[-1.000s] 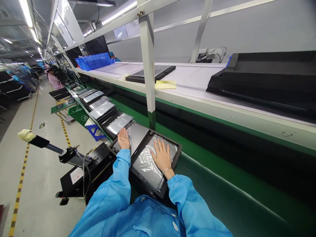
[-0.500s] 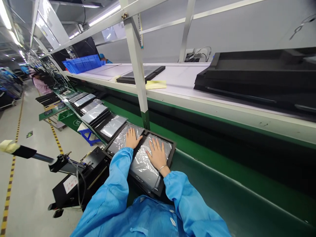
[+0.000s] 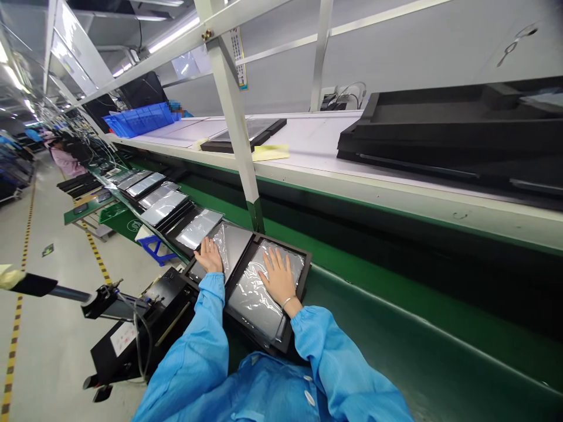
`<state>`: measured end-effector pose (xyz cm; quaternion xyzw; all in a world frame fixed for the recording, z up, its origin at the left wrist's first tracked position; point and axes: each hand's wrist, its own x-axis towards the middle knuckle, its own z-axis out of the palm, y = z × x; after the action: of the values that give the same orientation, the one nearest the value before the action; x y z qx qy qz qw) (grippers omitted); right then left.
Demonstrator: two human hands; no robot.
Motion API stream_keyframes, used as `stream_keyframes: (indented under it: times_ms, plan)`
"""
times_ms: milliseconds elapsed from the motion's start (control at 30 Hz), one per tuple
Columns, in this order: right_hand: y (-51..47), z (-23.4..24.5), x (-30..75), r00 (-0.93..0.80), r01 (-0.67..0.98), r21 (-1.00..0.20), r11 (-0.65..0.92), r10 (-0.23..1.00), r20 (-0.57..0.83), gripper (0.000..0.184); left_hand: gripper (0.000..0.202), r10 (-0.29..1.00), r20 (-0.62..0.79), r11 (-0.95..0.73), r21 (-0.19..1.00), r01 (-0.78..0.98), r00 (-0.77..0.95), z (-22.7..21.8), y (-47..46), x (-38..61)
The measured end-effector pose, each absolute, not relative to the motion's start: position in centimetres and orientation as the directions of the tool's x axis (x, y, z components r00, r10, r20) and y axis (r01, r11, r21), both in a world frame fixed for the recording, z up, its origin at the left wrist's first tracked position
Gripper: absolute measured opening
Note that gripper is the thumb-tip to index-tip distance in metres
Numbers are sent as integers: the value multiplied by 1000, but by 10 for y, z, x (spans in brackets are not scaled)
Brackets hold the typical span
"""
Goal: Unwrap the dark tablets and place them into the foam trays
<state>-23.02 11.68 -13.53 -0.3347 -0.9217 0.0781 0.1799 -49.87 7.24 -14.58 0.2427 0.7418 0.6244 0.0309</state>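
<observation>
Pressing the right hand [image 3: 277,282], fingers spread, flat on the film-covered panel [image 3: 254,300] in the black tray [image 3: 305,265]; gripping a lifted edge of the clear film [image 3: 222,241] with the left hand [image 3: 208,258] over the neighbouring panel [image 3: 241,241].

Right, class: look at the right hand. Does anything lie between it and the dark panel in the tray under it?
Yes. A crinkled clear film covers the panel, and the right hand lies flat on that film, so the palm does not touch the panel. Nothing else visible lies between them.
</observation>
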Motion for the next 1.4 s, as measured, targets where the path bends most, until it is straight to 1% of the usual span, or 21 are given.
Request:
stream_keyframes:
  times_ms: [33,100,200,267,367,433,533,600,667,800,900,967,1033,1100,1133,1233,1267,1300,1333,1367,1400]
  plan:
    - [117,-136,-230,-710,589,-263,764,644,284,63,80,402,261,111,938,330,-877,-144,72,-497]
    - [117,-137,-230,-707,587,-262,766,643,294,63,79,452,285,139,914,382,-846,-142,78,-490]
    - [118,-137,-231,-704,589,-261,764,645,297,63,78,605,318,181,838,515,-730,-138,93,-470]
    - [118,-135,-231,-711,595,-253,762,647,277,63,82,701,304,196,788,584,-646,-135,101,-457]
    - [117,-131,-227,-726,605,-229,762,647,233,64,87,781,245,216,757,617,-575,-131,103,-446]
    - [115,-131,-224,-726,612,-213,762,648,230,64,80,815,204,214,764,609,-543,-130,101,-452]
    - [115,-137,-223,-715,612,-210,763,647,266,63,58,870,154,163,807,568,-469,-135,96,-479]
    - [116,-142,-223,-717,597,-213,773,634,290,64,45,888,146,117,846,520,-437,-141,91,-499]
    - [116,-146,-222,-719,589,-213,780,625,304,65,39,883,174,55,884,464,-436,-147,85,-514]
    - [114,-147,-222,-711,592,-231,772,635,302,65,48,804,242,-53,939,339,-544,-154,80,-529]
    - [113,-143,-223,-699,602,-252,757,653,292,66,51,715,244,-96,963,254,-655,-156,84,-530]
    - [113,-141,-225,-698,616,-251,746,665,265,65,48,717,253,-52,949,312,-650,-152,88,-524]
    - [114,-137,-227,-708,622,-253,741,671,221,65,46,787,268,34,881,473,-556,-145,92,-516]
    - [115,-134,-229,-724,612,-279,740,666,181,64,56,843,266,76,801,594,-467,-137,95,-511]
    - [116,-133,-230,-729,603,-295,741,662,174,65,56,851,269,93,769,633,-451,-134,98,-510]
    - [119,-129,-230,-728,587,-307,749,654,205,68,42,838,376,-37,763,646,-395,-132,119,-521]
    - [120,-127,-229,-723,590,-298,751,655,218,68,33,807,427,-74,759,647,-408,-133,133,-527]
    - [121,-125,-227,-720,592,-286,754,654,231,68,24,758,448,-68,777,625,-475,-134,149,-532]
    - [121,-124,-225,-719,592,-272,759,649,249,68,20,758,418,-64,811,581,-501,-134,169,-537]
    - [121,-124,-223,-719,585,-257,769,639,275,67,20,806,354,-65,850,523,-475,-134,190,-541]
    - [121,-126,-223,-715,583,-237,777,629,306,67,20,868,286,-63,874,481,-405,-133,211,-544]
